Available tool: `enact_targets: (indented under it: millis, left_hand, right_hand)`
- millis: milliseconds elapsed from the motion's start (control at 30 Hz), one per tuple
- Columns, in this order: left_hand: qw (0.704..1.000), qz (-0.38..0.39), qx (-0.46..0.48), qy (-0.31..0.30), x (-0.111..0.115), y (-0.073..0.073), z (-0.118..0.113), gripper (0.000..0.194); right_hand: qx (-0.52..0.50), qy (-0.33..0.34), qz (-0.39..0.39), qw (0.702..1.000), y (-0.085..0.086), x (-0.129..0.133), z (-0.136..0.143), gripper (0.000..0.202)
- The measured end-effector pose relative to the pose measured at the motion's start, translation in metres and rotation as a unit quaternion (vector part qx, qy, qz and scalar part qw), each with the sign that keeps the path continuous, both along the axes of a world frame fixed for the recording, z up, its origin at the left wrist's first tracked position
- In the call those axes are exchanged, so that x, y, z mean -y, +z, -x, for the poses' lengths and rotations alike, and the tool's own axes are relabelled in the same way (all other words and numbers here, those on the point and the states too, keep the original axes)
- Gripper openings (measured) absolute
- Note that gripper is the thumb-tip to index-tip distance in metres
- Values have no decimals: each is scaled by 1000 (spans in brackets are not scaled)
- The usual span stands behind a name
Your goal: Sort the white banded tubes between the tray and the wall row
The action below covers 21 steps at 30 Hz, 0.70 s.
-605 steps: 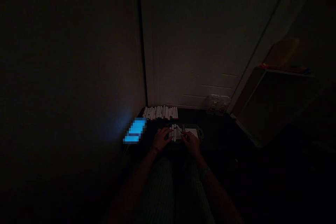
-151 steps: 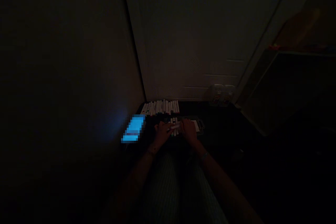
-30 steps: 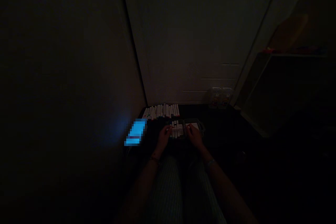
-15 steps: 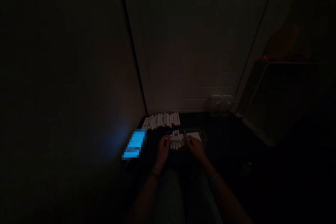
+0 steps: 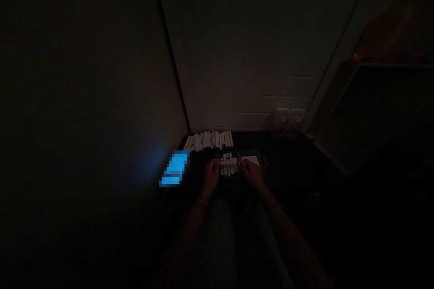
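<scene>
Slim white marker level above open clear plastic case, so outside its rows | left hand and right hand pinch opposite ends, narrow grips | white-barrelled markers inside case | row of white markers behind case | glowing blue screen left of case

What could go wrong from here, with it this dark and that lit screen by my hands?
The marker between your left hand and right hand could slip and land on those lying in the open case. The lit screen lies near the table's left edge, so a stray elbow might nudge it off. Dim light could make colours in the marker row easy to misread.
</scene>
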<state>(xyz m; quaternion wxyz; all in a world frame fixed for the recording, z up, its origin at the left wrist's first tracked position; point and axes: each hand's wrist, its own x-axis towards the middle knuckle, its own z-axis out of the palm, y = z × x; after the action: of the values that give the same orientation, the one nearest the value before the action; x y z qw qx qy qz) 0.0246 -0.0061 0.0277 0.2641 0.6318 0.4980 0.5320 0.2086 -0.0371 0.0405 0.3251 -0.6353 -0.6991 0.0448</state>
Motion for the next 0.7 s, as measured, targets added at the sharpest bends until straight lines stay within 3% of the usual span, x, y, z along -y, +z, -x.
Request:
enact_targets:
  millis: [700]
  left_hand:
    - [998, 24, 55, -25, -3, -5, -1, 31]
  right_hand:
    - [-10, 1, -13, 1000, 0, -1, -1, 39]
